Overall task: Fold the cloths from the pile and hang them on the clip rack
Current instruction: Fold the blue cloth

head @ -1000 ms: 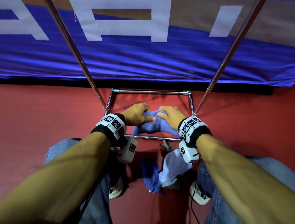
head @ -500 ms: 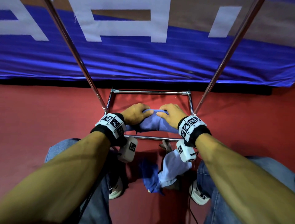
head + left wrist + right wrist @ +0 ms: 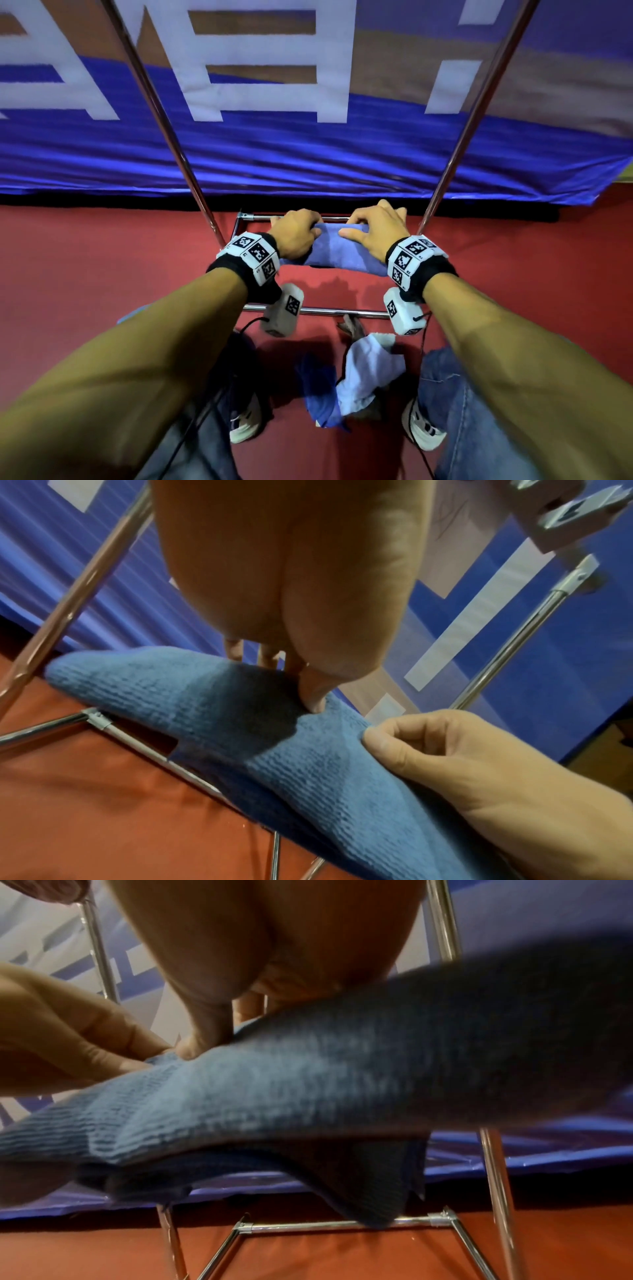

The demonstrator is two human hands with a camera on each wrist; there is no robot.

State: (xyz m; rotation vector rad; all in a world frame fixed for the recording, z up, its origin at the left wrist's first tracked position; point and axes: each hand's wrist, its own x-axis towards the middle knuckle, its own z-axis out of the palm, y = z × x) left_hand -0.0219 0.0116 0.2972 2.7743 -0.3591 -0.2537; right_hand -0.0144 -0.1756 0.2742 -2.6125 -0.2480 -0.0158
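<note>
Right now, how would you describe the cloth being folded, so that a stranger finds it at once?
Start at the metal rack standing on the red floor before the blue banner. Above its base frame, the left hand and right hand pinch the blue cloth by its top edge. Unlike the pile lying near the shoes, this cloth hangs in the air.

The blue cloth point(image 3: 337, 248) is now raised higher and farther forward, clear of the near base bar point(image 3: 329, 311) it overlapped a second ago. It is spread wider into a flat folded band, and the left hand point(image 3: 296, 233) and right hand point(image 3: 373, 231) gripping its top edge are set farther apart than before, near the far bar point(image 3: 334, 218).
</note>
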